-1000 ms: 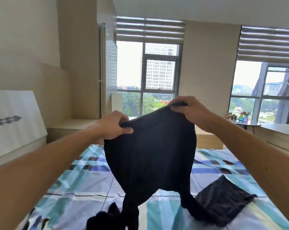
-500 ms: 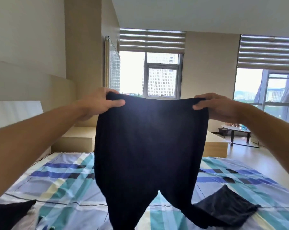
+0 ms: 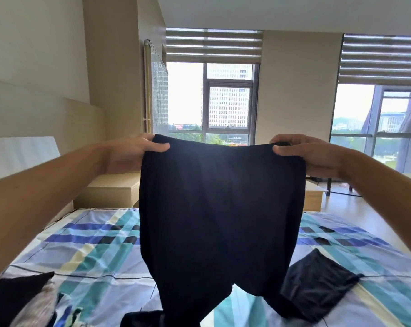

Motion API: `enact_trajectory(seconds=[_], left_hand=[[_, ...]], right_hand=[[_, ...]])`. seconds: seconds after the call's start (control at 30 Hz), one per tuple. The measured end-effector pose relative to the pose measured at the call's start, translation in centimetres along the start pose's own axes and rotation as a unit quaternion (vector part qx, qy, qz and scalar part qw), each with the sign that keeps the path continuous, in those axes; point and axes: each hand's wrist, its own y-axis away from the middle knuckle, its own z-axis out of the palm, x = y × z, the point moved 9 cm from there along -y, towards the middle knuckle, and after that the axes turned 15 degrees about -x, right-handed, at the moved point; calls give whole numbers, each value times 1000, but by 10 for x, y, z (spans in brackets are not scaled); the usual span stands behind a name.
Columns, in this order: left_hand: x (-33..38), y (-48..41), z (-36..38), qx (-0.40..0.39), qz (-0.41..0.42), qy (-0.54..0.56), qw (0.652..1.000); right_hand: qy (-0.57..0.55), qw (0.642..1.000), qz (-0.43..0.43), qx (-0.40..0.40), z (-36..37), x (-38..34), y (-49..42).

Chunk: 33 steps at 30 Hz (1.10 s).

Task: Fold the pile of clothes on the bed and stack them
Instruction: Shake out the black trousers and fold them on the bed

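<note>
I hold a pair of black trousers (image 3: 221, 213) up in front of me, stretched wide by the waistband. My left hand (image 3: 133, 153) grips the left end of the waistband and my right hand (image 3: 306, 153) grips the right end. Both legs hang down towards the bed (image 3: 93, 246), which has a blue, teal and white checked cover. A folded dark garment (image 3: 317, 284) lies flat on the bed at the right. The pile of clothes (image 3: 22, 303), black and grey, sits at the lower left corner, partly cut off.
A pale headboard (image 3: 20, 154) stands at the left and a low wooden bench (image 3: 110, 192) runs beyond the bed under the windows. A small dark table (image 3: 332, 185) stands on the floor at the right.
My hands have moved apart along the waistband and spread the trousers wide. My view has tilted up, showing more ceiling and the pile at lower left.
</note>
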Motion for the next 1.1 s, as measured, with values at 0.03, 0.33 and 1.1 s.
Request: enact_trajectory(seconds=[0.03, 0.33, 1.1], left_hand=[[-8, -4, -1, 16, -21, -3, 1000], [-16, -41, 42, 140, -70, -32, 987], [31, -33, 62, 23, -108, -362, 926]], right_hand=[[-8, 1000, 18, 16, -1, 7, -1], [-72, 989, 8, 129, 50, 12, -40], [67, 985, -95, 129, 81, 14, -60]])
